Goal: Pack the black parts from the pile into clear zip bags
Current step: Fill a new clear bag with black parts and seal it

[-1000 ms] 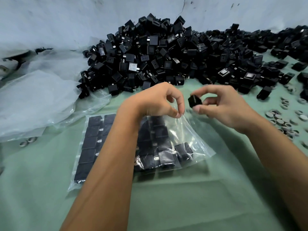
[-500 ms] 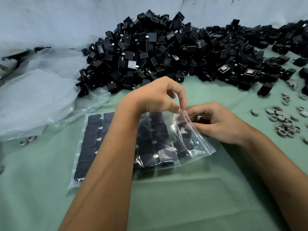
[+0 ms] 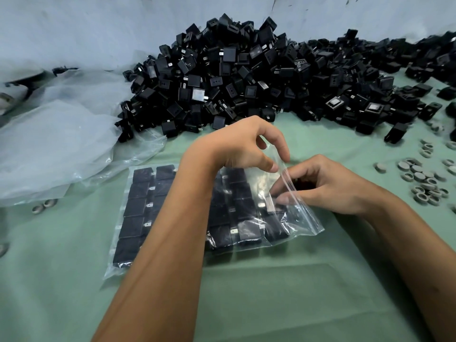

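At middle of green cloth (image 3: 271,304): clear zip bag (image 3: 138,255) lies flat, rows of black parts (image 3: 134,207) inside. Left hand (image 3: 237,146) pinches bag's top edge with thumb and finger, lifts it up. Bag mouth faces 3 o'clock. Right hand (image 3: 328,186) reaches fingers into mouth, fingers curled; cannot tell if it holds part. Big pile of black parts (image 3: 246,77) at 12 o'clock. Loose plastic bags (image 3: 54,144) at 9 o'clock. Small grey rings (image 3: 424,183) at 3 o'clock.

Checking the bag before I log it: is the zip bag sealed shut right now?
No, the left hand pinches the bag mouth up and open while the right hand reaches inside.
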`<state>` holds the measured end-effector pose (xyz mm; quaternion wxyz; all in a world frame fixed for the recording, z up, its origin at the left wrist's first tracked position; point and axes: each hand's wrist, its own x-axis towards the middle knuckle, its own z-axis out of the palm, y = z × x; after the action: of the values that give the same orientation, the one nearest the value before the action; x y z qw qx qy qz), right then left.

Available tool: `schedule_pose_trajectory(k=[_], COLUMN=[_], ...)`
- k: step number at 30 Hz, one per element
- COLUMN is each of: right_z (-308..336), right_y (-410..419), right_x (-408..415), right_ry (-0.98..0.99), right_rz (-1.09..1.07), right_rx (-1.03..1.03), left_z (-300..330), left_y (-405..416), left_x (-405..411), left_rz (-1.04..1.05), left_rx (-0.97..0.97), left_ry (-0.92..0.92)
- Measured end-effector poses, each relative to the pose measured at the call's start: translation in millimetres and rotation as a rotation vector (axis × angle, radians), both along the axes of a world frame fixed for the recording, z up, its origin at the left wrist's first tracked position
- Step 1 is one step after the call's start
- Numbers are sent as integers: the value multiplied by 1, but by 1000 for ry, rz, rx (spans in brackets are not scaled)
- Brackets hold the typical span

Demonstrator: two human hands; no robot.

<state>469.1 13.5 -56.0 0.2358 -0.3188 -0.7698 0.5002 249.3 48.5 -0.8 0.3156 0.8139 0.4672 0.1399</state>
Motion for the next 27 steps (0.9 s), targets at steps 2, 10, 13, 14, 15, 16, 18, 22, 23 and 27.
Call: schedule_pose_trajectory(k=[2,10,13,14,15,16,18,22,23,27], right_z=[-1,-1,4,4,4,4,5,3,3,1], right_y=[0,0,1,1,1,1,0,0,0,1], right_x=[-1,-1,7,9,9,9,8,7,7,6], right_ry=[7,-19,-81,-110,-145,-177,-203,-161,-156,-151], right_rz=[-2,1,41,54,62,65,56,49,56,66], right_rx=[-6,-7,-51,-46,-30,-13,5,-4,-5,15], left_z=[0,-2,-1,-1,-1,-1,-1,-2,-2,-2], left_y=[1,-1,-1,-1,-1,0,-1,-1,-1,-1], left_x=[0,3,2,1,1,0,0,1,0,0], left_rz=[0,24,26,23,21,21,26,37,39,40], left_rx=[2,17,17,15,13,11,3,2,1,-8], left_ry=[4,15,9,6,4,3,6,-1,-9,-30])
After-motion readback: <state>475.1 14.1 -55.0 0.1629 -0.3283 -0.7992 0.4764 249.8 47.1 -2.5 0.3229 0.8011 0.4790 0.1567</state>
